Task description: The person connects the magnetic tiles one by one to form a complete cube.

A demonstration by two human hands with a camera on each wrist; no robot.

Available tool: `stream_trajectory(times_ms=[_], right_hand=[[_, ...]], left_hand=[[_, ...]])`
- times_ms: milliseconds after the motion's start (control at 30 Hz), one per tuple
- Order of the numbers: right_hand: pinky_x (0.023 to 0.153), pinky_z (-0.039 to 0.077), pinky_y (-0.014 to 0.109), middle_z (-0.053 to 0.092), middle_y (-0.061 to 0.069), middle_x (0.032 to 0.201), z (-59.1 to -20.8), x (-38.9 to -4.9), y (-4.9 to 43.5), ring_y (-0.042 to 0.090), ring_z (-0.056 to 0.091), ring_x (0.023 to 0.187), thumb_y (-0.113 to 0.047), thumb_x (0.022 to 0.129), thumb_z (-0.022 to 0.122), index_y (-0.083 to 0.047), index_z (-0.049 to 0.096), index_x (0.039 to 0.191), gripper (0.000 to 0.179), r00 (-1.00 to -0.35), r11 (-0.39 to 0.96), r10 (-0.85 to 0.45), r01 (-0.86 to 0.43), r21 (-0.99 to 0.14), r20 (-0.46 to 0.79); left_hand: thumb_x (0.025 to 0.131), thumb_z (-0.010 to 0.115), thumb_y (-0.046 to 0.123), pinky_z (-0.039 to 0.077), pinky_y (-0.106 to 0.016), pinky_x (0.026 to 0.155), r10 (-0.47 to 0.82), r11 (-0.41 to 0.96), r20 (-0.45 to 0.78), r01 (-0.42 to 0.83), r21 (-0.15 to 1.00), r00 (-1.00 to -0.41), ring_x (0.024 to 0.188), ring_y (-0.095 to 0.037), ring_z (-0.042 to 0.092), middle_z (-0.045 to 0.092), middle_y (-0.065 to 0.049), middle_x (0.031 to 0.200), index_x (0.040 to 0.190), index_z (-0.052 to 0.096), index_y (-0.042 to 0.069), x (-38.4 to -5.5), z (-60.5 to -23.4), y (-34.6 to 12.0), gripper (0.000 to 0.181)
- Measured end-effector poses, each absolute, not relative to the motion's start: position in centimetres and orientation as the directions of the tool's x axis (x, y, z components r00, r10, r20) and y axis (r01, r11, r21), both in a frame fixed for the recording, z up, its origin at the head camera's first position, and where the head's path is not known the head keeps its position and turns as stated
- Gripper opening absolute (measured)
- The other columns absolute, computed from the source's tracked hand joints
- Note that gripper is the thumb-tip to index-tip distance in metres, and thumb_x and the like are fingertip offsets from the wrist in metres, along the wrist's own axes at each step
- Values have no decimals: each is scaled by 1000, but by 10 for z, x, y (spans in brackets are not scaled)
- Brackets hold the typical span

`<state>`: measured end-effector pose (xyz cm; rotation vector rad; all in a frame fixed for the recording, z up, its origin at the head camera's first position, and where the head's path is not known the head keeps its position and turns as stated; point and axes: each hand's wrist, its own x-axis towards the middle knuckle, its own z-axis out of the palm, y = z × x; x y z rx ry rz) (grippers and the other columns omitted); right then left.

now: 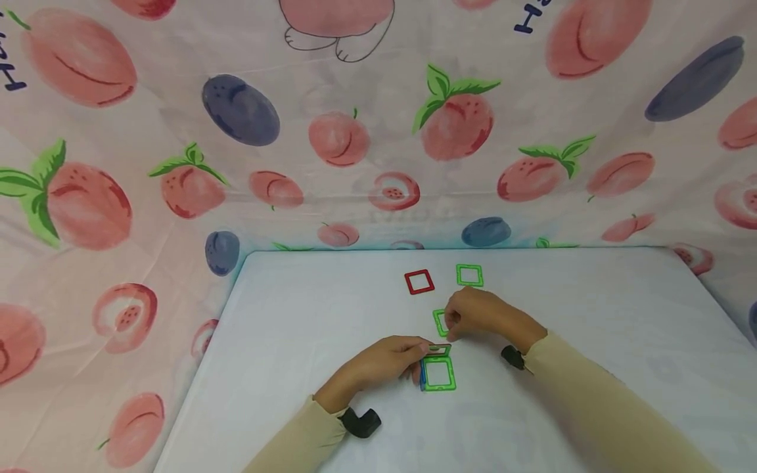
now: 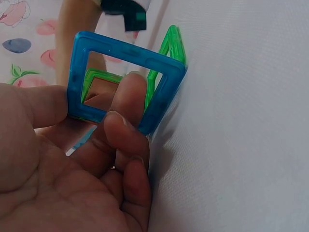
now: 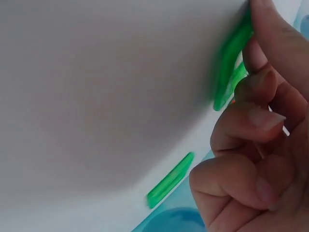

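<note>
My left hand (image 1: 378,361) holds a small group of square magnetic tiles with open middles. One green tile (image 1: 439,388) lies flat on the white table, and a blue tile (image 2: 76,79) stands upright along its left side. Another tile (image 1: 440,346), with green and reddish edges, stands at the far side under my left fingers. In the left wrist view the thumb is at the blue tile's edge and the fingertips overlap its opening. Just beyond, my right hand (image 1: 481,314) pinches a separate green tile (image 3: 229,63) at its edge; the hand covers part of it.
Farther back on the white table (image 1: 307,309) lie a red square tile (image 1: 408,284) and, to its right, another green square tile (image 1: 470,266). A fruit-printed cloth (image 1: 355,79) hangs behind the table's far edge.
</note>
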<state>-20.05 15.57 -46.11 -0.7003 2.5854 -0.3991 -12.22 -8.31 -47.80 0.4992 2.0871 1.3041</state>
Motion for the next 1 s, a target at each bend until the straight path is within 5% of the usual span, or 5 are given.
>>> stream_trajectory(times_ms=[667, 1000], right_hand=[[57, 36, 21, 45, -10, 62, -468, -149, 204, 5, 46, 62, -32, 96, 71, -16, 63, 72, 30, -784, 703, -564, -291, -649, -260], [56, 38, 25, 52, 0, 57, -458, -130, 199, 14, 50, 55, -31, 106, 55, -6, 58, 79, 37, -748, 623, -545, -58, -780, -380]], left_hand=[[108, 49, 37, 41, -24, 69, 605, 423, -313, -37, 905, -732, 73, -12, 54, 67, -7, 76, 128, 70, 23, -122, -475, -83, 32], [109, 47, 36, 41, -24, 71, 619, 425, -312, -26, 905, -721, 75, -14, 53, 67, -11, 79, 129, 68, 24, -122, -472, -81, 32]])
